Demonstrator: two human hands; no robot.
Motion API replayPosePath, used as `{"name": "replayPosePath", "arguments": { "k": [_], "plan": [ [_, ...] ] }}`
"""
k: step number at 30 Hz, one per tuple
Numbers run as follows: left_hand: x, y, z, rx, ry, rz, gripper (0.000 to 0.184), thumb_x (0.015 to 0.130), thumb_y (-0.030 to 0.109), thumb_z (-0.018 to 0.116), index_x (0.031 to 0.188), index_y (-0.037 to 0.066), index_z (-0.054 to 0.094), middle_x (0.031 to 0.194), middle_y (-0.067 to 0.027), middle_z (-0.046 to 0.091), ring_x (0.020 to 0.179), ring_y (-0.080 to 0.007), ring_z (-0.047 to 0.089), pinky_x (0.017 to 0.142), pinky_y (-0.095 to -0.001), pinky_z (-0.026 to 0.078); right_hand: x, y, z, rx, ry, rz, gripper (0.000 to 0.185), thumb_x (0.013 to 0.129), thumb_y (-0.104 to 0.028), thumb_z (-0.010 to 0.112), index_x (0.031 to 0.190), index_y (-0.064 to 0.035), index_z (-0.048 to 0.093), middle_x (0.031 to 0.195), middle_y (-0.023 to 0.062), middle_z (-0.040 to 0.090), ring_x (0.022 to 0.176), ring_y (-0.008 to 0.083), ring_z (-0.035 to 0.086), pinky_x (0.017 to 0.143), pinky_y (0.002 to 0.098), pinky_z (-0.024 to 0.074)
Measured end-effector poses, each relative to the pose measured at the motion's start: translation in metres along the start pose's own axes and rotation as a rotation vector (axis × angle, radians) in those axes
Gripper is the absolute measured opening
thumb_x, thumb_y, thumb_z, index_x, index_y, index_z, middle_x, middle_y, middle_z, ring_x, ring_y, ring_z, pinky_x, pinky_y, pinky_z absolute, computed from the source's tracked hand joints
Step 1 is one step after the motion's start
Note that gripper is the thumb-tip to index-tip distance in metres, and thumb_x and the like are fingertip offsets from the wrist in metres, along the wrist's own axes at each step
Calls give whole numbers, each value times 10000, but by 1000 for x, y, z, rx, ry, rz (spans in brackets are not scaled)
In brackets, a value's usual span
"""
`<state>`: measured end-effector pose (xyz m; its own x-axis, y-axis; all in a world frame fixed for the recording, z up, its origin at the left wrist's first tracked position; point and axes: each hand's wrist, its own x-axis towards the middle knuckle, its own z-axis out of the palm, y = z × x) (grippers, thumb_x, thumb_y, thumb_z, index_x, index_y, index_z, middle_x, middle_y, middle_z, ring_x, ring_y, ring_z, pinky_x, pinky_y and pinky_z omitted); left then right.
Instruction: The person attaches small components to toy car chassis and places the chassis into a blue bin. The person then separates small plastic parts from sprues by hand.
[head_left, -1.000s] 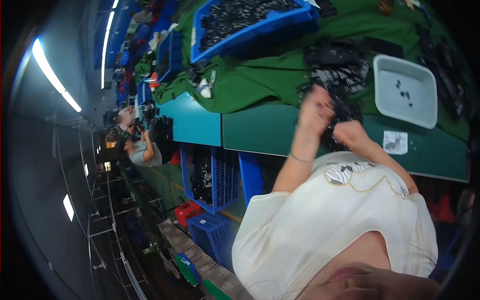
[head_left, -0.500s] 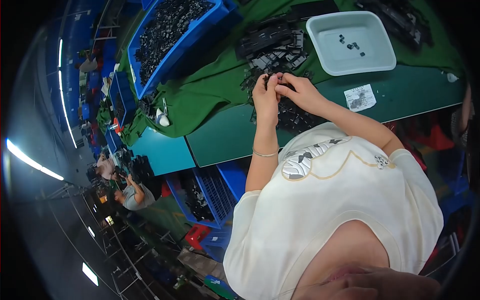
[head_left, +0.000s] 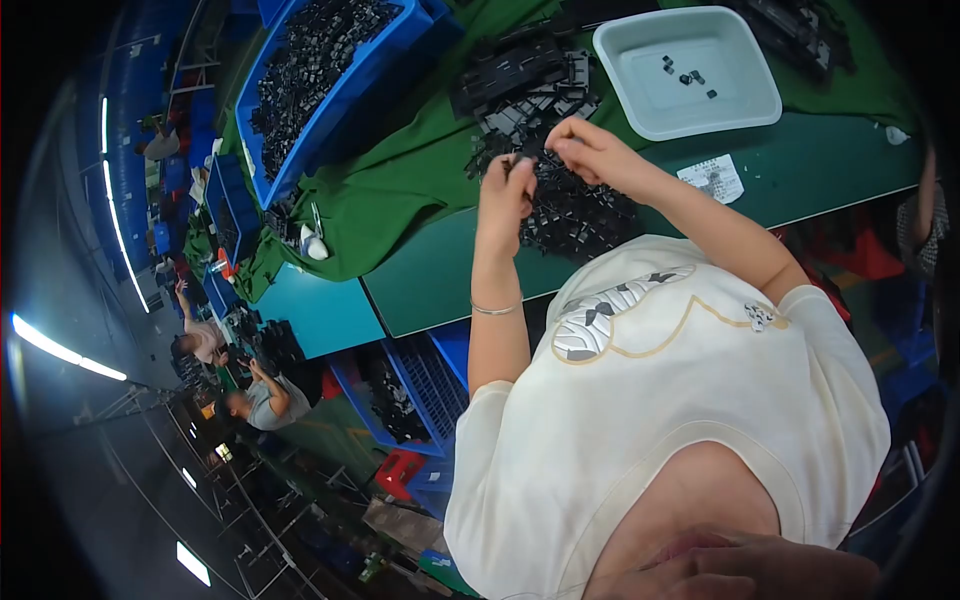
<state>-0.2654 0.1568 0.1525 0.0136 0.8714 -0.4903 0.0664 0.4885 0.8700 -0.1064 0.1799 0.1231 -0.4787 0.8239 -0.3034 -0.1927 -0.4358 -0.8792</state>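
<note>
My left hand (head_left: pixel 505 203) is closed, thumb against fingers, on a small black plastic part (head_left: pixel 513 163) that mostly hides in its grip. To its right, my right hand (head_left: pixel 603 163) hovers apart from it, fingers curled and pinched together; whatever is between them, if anything, is too small to make out. Beneath both hands spreads a heap of black plastic parts (head_left: pixel 580 218). Longer grey-black pieces (head_left: pixel 530 118) lie just beyond the heap. A white plastic basin (head_left: pixel 650 118) stands to the right with several small black pieces in it.
A blue bin (head_left: pixel 335 125) full of small black parts stands at the left on green cloth (head_left: pixel 385 215). A printed paper slip (head_left: pixel 712 180) lies on the green table (head_left: pixel 420 285). Blue crates (head_left: pixel 415 380) stand below the edge. Co-workers (head_left: pixel 275 400) sit farther left.
My hands, together at the heap before, have moved apart. The right hand has lifted away up and to the right; the left has shifted slightly left. The whole view has shifted a little.
</note>
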Motion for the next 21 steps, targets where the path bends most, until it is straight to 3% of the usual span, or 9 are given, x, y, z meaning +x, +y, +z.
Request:
{"name": "replayPosePath", "arguments": {
  "k": [3,4,10,13,16,17,19,21],
  "plan": [
    [-2,6,8,255,-51,27,214,796,211,472,903,25,470,618,25,424,483,-22,317,412,-164,240,7,11,-2,-544,9,-211,300,795,-333,481,791,-34,458,652,70,492,589,151,457,548,256,363],
    [-1,5,6,317,-88,60,207,791,203,473,895,24,471,621,24,427,492,-27,322,422,-167,250,9,16,-1,-536,39,-222,350,792,-373,477,779,-24,458,673,111,514,619,199,483,571,294,373],
    [-6,0,6,373,-314,88,184,795,205,463,862,35,483,625,35,431,523,-27,343,435,-162,260,-8,12,-6,-409,-163,-151,328,829,-283,439,632,-20,434,581,41,449,551,124,409,514,242,332],
    [-27,5,0,179,-603,-307,186,800,212,464,840,32,490,628,39,430,538,-26,349,449,-158,264,-41,-3,-19,-131,-381,46,326,840,-236,421,580,-43,387,538,-13,373,498,76,321,459,209,270],
    [-61,20,17,54,-667,-250,229,804,277,488,728,63,455,582,43,391,499,-26,314,427,-156,244,-79,-1,-20,255,-599,-8,308,857,-226,387,577,-100,358,501,-47,304,416,46,242,394,197,207],
    [-63,22,16,-1,-724,-249,239,806,283,487,718,63,453,563,44,371,484,-28,302,415,-157,239,-82,0,-26,368,-523,29,296,859,-228,380,591,-103,365,496,-48,303,407,40,239,384,192,200],
    [-62,5,-15,-378,-547,-340,233,814,266,478,764,40,449,533,49,314,452,-33,257,392,-159,218,-78,-3,-41,586,-366,79,274,862,-232,366,618,-110,377,487,-52,300,387,28,232,363,184,186],
    [-60,-9,-17,-481,-615,-310,274,817,298,473,842,29,432,516,50,266,435,-38,211,378,-164,195,-82,2,-48,817,-176,134,255,866,-236,352,645,-116,390,478,-55,298,368,16,224,343,175,172]
  ]
}}
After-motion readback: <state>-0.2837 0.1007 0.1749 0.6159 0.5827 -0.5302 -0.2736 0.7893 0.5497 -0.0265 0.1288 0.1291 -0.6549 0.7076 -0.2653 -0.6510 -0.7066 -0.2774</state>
